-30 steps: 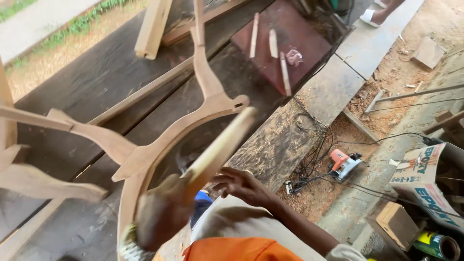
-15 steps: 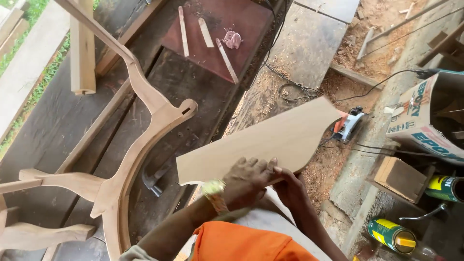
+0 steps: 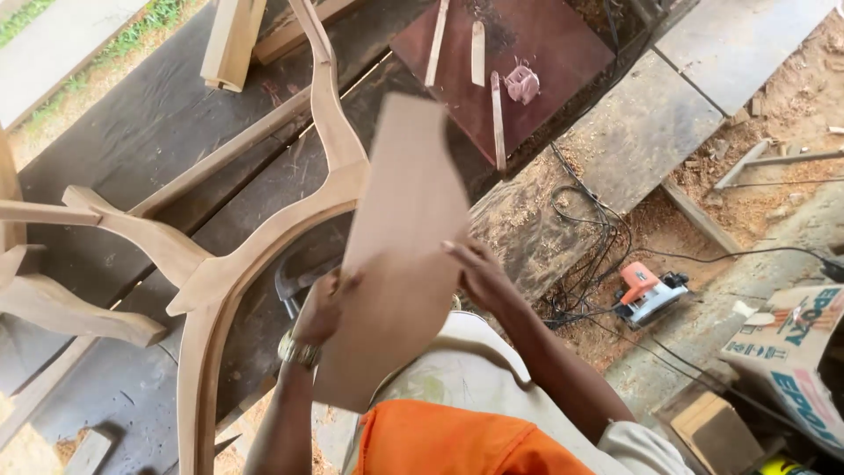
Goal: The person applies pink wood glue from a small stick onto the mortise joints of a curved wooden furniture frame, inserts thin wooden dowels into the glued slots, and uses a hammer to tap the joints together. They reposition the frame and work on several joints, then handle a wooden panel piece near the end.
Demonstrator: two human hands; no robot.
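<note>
The flat curved wooden panel (image 3: 406, 237) is held between both hands, its long axis running up and away from the grip. The left hand (image 3: 318, 306) clasps its left edge, the right hand (image 3: 479, 273) presses its right edge; beyond lies the curved chair frame (image 3: 264, 237).

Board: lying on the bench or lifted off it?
Lifted. The board is held tilted above the bench, left hand and right hand gripping its opposite edges.

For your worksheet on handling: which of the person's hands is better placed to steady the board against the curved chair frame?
Probably the left hand: it grips the board on the side next to the chair frame; the right hand holds the far edge.
</note>
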